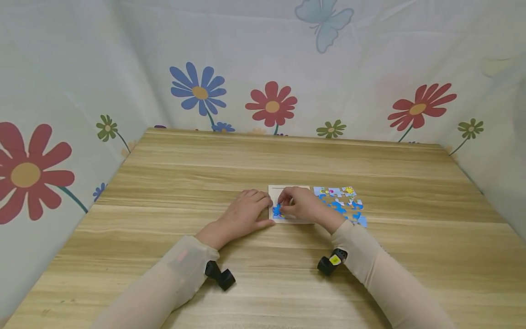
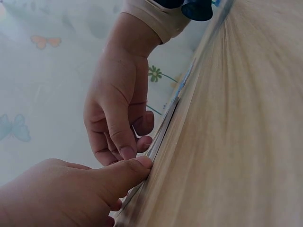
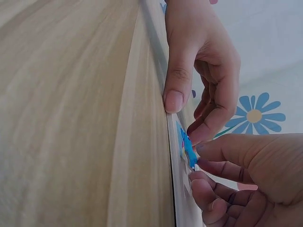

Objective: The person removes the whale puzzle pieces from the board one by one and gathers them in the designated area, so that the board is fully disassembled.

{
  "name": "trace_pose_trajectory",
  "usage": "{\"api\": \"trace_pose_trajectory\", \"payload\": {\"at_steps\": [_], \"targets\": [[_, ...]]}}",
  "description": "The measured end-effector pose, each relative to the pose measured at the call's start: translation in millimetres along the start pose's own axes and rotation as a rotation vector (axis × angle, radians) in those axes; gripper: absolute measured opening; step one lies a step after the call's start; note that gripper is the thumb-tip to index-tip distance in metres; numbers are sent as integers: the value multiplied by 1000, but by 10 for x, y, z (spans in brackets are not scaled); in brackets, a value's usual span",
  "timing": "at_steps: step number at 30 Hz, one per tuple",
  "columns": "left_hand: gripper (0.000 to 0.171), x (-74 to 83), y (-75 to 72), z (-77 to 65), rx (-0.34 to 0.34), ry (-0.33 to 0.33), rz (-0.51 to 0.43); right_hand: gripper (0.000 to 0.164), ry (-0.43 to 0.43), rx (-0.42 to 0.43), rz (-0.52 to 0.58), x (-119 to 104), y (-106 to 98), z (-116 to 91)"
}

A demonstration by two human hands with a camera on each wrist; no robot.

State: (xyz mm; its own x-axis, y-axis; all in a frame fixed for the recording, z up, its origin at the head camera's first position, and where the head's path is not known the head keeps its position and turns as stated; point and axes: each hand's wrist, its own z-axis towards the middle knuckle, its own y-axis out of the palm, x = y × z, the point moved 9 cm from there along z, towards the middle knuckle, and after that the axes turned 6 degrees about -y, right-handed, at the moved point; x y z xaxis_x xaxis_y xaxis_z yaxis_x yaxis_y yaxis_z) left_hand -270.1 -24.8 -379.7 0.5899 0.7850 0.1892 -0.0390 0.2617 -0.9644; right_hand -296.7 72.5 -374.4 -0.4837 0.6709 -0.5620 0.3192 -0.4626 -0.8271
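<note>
A shallow white puzzle board lies flat on the wooden table. At its left side my left hand holds the board, with the thumb by the near corner and the bent fingers along the edge. My right hand is over the board and pinches a blue puzzle piece between thumb and fingertips. That piece is at the board's left part, close to the left hand's fingertips, and is tilted in the right wrist view. The right hand hides much of the board's middle.
Several loose blue and lilac puzzle pieces lie in a group just right of the board, partly under the right wrist. The wooden table extends around them. Behind it hangs a white curtain printed with flowers.
</note>
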Motion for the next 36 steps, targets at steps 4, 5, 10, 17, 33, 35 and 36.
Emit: {"api": "trace_pose_trajectory", "payload": {"at_steps": [4, 5, 10, 17, 33, 35, 36], "targets": [[45, 1, -9, -4, 8, 1, 2, 13, -1, 10, 20, -18, -17, -8], [45, 1, -11, -6, 9, 1, 3, 13, 0, 12, 28, -22, -22, -10], [44, -3, -8, -9, 9, -3, -1, 11, -3, 25, 55, -24, -42, -15], [43, 6, -3, -8, 13, 6, -8, 9, -8, 36, 75, 2, -51, -15], [43, -13, 14, 4, 18, 6, -10, 8, 18, 13, 198, 23, -148, -50], [43, -12, 10, 3, 19, 6, -14, 9, 38, 4, 195, 32, -178, -64], [43, -11, 8, 2, 21, 7, -15, 9, 42, 2, 195, 37, -192, -69]]}}
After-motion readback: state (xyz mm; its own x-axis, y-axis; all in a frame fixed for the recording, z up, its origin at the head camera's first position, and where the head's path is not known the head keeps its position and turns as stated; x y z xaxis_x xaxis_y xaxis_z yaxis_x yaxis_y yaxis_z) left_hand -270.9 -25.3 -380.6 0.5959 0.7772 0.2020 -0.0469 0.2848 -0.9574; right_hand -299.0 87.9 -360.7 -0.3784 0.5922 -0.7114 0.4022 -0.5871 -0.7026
